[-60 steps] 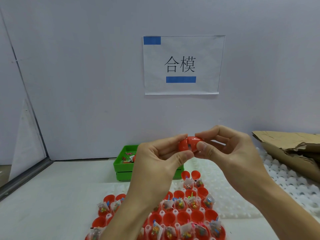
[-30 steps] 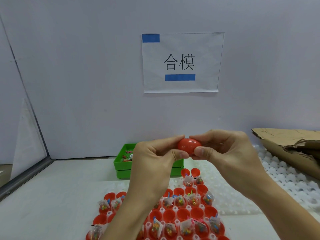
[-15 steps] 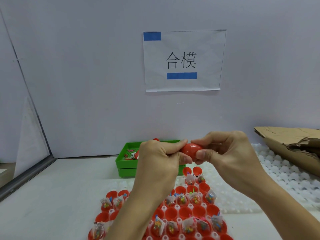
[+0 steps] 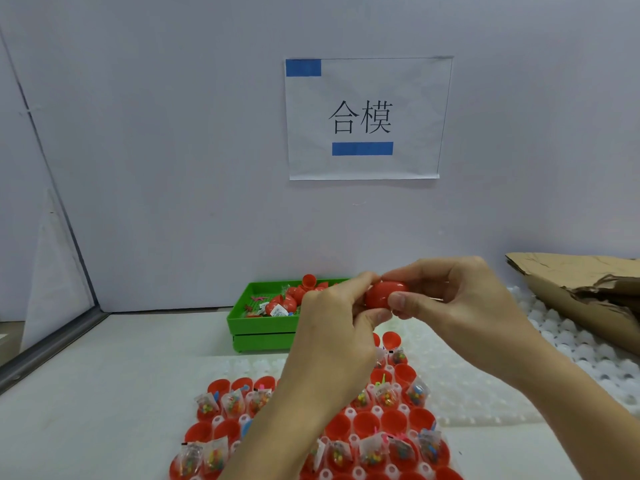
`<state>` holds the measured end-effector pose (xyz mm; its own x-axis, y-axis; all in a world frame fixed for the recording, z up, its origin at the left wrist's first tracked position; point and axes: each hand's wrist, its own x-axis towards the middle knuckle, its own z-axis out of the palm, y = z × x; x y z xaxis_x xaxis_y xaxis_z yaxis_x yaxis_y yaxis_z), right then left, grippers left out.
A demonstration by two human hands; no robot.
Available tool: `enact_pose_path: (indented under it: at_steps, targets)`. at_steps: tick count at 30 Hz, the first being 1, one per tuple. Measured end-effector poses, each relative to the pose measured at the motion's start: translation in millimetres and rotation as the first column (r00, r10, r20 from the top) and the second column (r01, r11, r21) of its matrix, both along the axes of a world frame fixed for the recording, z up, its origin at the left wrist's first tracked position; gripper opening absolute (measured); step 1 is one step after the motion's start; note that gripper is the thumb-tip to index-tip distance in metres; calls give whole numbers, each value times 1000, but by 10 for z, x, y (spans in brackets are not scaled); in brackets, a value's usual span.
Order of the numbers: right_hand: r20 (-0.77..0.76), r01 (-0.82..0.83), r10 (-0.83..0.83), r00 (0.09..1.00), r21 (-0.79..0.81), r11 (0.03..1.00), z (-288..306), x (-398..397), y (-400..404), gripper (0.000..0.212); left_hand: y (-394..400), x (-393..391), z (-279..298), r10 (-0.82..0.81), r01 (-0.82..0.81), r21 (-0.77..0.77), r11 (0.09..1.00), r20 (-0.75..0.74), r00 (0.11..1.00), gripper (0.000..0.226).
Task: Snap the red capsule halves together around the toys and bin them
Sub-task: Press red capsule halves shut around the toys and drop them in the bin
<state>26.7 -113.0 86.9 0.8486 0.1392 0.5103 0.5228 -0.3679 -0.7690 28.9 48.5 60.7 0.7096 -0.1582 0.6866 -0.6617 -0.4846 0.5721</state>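
Both hands hold one red capsule [image 4: 382,295] in mid-air, above the table. My left hand [image 4: 337,327] pinches its left end between thumb and fingers. My right hand [image 4: 453,299] pinches its right end, thumb in front. The capsule's two halves look joined. Below the hands lies a tray of several open red capsule halves [image 4: 391,422], many with small bagged toys [image 4: 372,453] in them. A green bin [image 4: 256,327] stands behind, against the wall, with several red capsules [image 4: 284,301] inside.
White bubble-textured sheets [image 4: 485,386] lie right of the tray. Torn brown cardboard [image 4: 581,289] sits at the far right. A paper sign [image 4: 363,119] hangs on the back wall. A metal rail [image 4: 45,348] runs along the table's left edge.
The capsule's two halves have come together between my hands. Both hands with the capsule have sunk slightly lower and the view has tilted down, showing more of the bin.
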Motion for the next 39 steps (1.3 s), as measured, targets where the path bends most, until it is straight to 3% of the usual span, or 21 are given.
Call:
enact_pose_path:
  at_steps: [6, 9, 12, 16, 18, 22, 24, 27, 32, 39]
  targets:
    - [-70, -1, 8, 998, 103, 995, -3, 34, -33, 15, 20, -1, -9, -24, 23, -8, 1000, -51, 998, 26]
    - [-248, -81, 144, 958, 250, 965, 1, 44, -65, 25, 33, -23, 6, -65, 64, -23, 998, -30, 997, 29]
    - [-371, -177, 377, 848, 472, 864, 5, 47, -61, 50, 25, -51, 22, -62, 62, -55, 997, 2, 998, 38]
    - [-323, -273, 603, 729, 671, 689, -10, 35, -24, 30, -12, -73, 12, -5, 9, -71, 997, 52, 999, 46]
    - [-296, -322, 670, 680, 701, 636, -36, 34, 0, 31, -19, -79, 21, 19, -17, -49, 999, 36, 999, 52]
    - [-242, -318, 625, 743, 693, 647, -79, 60, 54, 25, 11, -78, 33, -68, 61, -103, 993, -61, 996, 50]
    - [-198, -318, 607, 770, 706, 633, -96, 63, 89, 25, -4, -95, 55, -259, 188, -307, 933, -212, 942, 55]
    - [-139, -364, 577, 805, 652, 665, -122, 27, 216, 25, -43, -48, 27, -387, 167, -577, 800, -281, 878, 61]
    - [-88, -288, 439, 894, 639, 714, -213, 29, 367, 26, -87, -14, -26, -355, 150, -624, 767, -217, 909, 31]
    - [-59, -292, 406, 912, 600, 745, -209, 45, 330, 27, -77, -6, -32, -425, 187, -691, 699, -192, 885, 45]
